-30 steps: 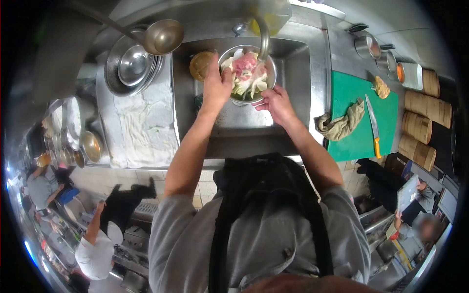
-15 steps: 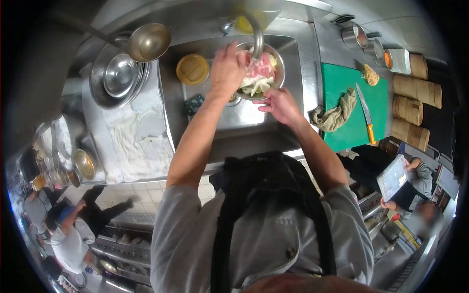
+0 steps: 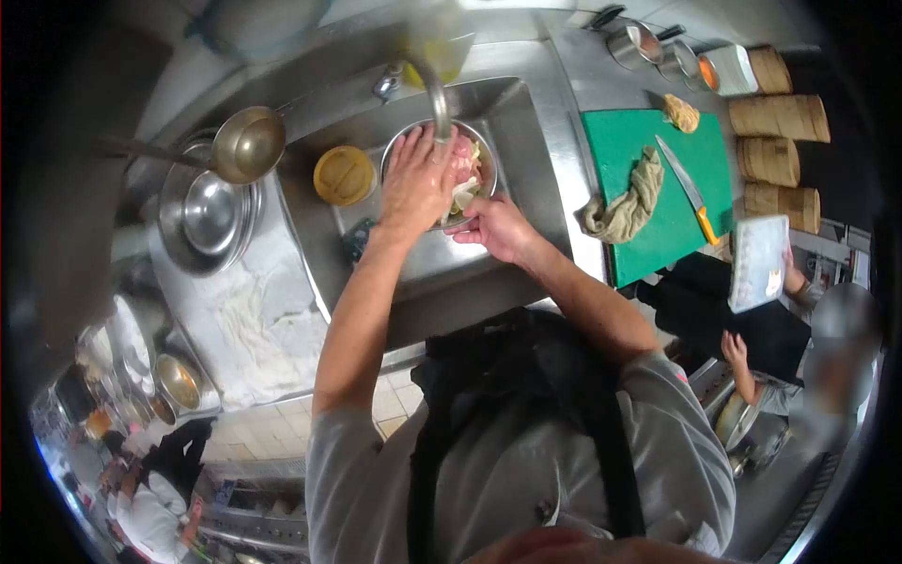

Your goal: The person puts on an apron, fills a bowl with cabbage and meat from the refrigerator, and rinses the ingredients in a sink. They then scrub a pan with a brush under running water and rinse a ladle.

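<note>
A round metal bowl (image 3: 487, 162) sits in the steel sink (image 3: 531, 188) beneath the curved faucet (image 3: 438, 94). Inside it are pink meat pieces (image 3: 464, 160) and pale leafy bits. My left hand (image 3: 416, 183) lies flat over the bowl's left part, fingers stretched out, covering some of the food. My right hand (image 3: 498, 228) is at the bowl's lower rim, thumb on top and fingers beneath, holding it. Left of the bowl in the sink are a round yellow item (image 3: 343, 176) and a dark green pad (image 3: 358, 240).
Right of the sink, a green board (image 3: 658, 235) bears a cloth (image 3: 628, 202), a knife (image 3: 691, 188) and a yellowish lump (image 3: 681, 114). Metal bowls (image 3: 209, 216) and a ladle (image 3: 248, 145) are at left. A co-worker (image 3: 770, 348) holds a white tray (image 3: 759, 263).
My left hand has moved from the bowl's left edge to lie over the food. The view has shifted. The co-worker at right has let go of the tray with one hand.
</note>
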`<state>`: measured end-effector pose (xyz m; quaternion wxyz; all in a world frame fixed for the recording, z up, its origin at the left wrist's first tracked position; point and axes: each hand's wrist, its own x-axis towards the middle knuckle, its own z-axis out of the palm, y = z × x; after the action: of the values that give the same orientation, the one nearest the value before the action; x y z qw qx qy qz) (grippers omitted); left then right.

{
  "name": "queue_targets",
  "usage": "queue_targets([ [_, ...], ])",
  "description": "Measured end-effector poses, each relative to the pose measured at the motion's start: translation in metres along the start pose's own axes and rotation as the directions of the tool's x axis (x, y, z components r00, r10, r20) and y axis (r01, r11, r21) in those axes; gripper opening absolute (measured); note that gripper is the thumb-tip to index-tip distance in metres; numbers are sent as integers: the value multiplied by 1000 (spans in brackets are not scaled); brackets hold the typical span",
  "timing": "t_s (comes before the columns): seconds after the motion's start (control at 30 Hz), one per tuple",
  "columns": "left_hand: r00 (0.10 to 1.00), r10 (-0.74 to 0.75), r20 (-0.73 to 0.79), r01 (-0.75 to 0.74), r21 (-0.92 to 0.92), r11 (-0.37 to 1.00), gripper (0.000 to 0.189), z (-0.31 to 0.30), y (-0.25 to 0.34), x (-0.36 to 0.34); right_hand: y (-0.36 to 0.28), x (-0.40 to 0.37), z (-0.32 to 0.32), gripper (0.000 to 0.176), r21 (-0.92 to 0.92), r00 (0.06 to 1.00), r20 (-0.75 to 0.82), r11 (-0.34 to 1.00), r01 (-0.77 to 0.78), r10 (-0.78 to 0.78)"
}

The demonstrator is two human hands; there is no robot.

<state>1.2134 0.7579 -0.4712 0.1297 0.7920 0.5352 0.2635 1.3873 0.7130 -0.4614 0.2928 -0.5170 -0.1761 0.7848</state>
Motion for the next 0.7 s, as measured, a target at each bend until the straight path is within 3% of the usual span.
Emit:
queue_targets([
  [0.03,1000,16,2,-16,-6,1000,44,-5,5,8,-3,-2,-4,34,7,1000,-10,1000,12,-11],
  [0.1,963,-188,195,223,-180,958,44,-11,13,18,-10,-9,-10,33,-10,1000,-16,1000,16,-16],
  [0.17,961,-191,199,228,-181,957,55,-19,31,19,-18,-18,-13,33,-9,998,-6,998,58,-58],
  [0.23,983,-175,46,179,-105,978,73,-16,52,19,-30,-34,-5,33,-12,996,4,996,94,-94],
  [0.27,990,-135,-49,136,15,991,88,-10,60,14,-37,-46,5,32,-53,988,-74,990,129,-133],
  [0.3,989,-138,-53,140,20,990,88,-8,67,16,-41,-52,9,32,-98,974,-145,982,159,-172],
  [0.43,971,-222,-87,216,-79,973,90,5,93,17,-42,-60,-18,35,-132,973,-81,970,203,-215],
  [0.5,955,-267,-128,236,-216,948,91,20,105,18,-48,-71,-23,36,-272,949,-162,937,220,-269],
  [0.7,905,-276,-325,100,-468,878,88,56,137,40,-74,-103,-37,58,-515,857,-220,802,304,-466],
])
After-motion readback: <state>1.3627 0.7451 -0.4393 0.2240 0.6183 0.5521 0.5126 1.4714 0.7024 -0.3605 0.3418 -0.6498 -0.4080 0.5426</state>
